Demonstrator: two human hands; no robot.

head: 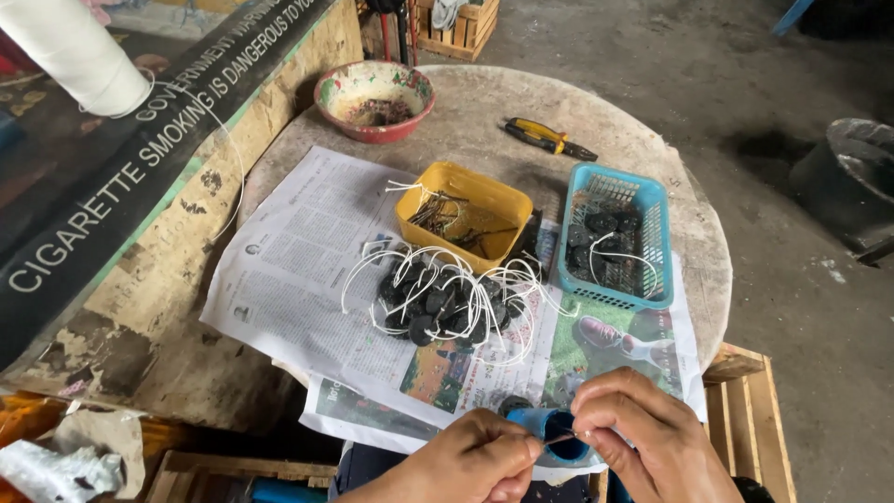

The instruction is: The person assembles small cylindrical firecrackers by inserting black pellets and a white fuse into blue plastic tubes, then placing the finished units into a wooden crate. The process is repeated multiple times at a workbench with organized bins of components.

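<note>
Both hands sit at the bottom edge of my view, close together over my lap side of the round worktop (652, 168). My left hand (470, 461) is pinched shut on the near end of a thin dark wire (560, 436); my right hand (643, 438) is pinched shut on its other end, fingertips nearly touching the left's. The wire runs roughly left to right between them, across the mouth of a small blue tube (559, 430) that sits just below and between the hands; I can't tell which hand carries the tube's weight.

Key relation: everything else lies ahead of the hands, up the frame. The pile of black lumps with white strings (447, 303) is straight forward on the newspaper (298, 270), slightly to the left side, so my left hand is the nearer one. The yellow tray (463, 219) with more dark wires sits just beyond the pile, touching its far edge. The blue basket (615, 237), holding a few black lumps, lies forward-right, nearer my right hand, its long axis running away from me.

Further back: pliers (549, 138) and a red-rimmed bowl (374, 101). A spool of white string (74, 51) stands far left.
</note>
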